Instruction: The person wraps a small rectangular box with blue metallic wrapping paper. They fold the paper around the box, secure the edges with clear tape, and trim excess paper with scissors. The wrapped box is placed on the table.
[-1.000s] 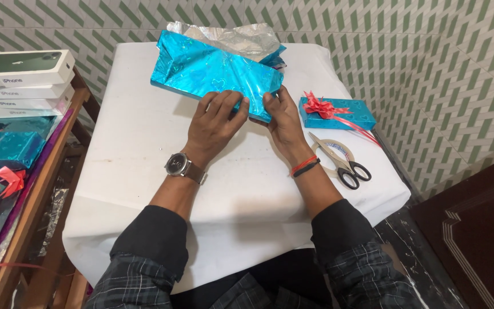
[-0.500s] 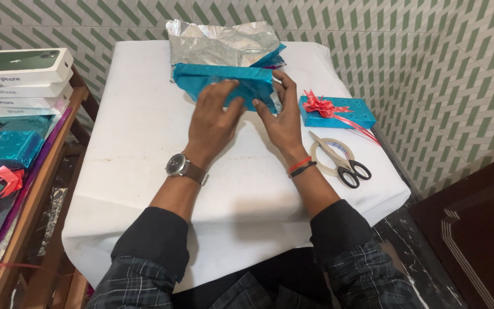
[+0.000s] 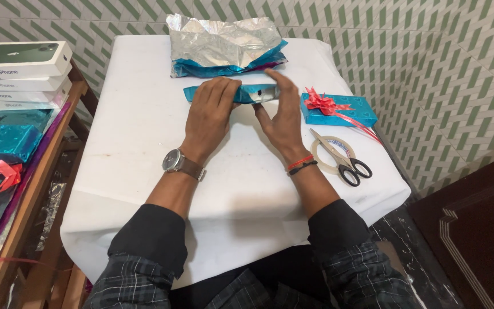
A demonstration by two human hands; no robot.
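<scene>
Landmark: the white table (image 3: 144,171); all positions are given against it.

Nearest the viewer, both forearms reach in over its front edge. The left hand (image 3: 210,111) lies palm down, fingers together, pressing flat on the top of the box (image 3: 247,93), a flat one partly covered in blue foil paper, which lies at the table's middle, towards the far side. The right hand (image 3: 281,117) stands open on its edge, fingers straight, set against the box's right end where the paper is not yet closed; it grips nothing.

Right of the box, near the table's right edge, lies a wrapped gift (image 3: 341,110) with a red bow. Nearer the front on that side lie scissors (image 3: 341,157) across a tape roll (image 3: 330,154). Behind the box, at the far edge, sits a loose foil sheet (image 3: 224,43), silver side up.

Judgement: the step in hand is folding in the end flap. The next move calls for holding the fold flat while tape is fetched.
</scene>
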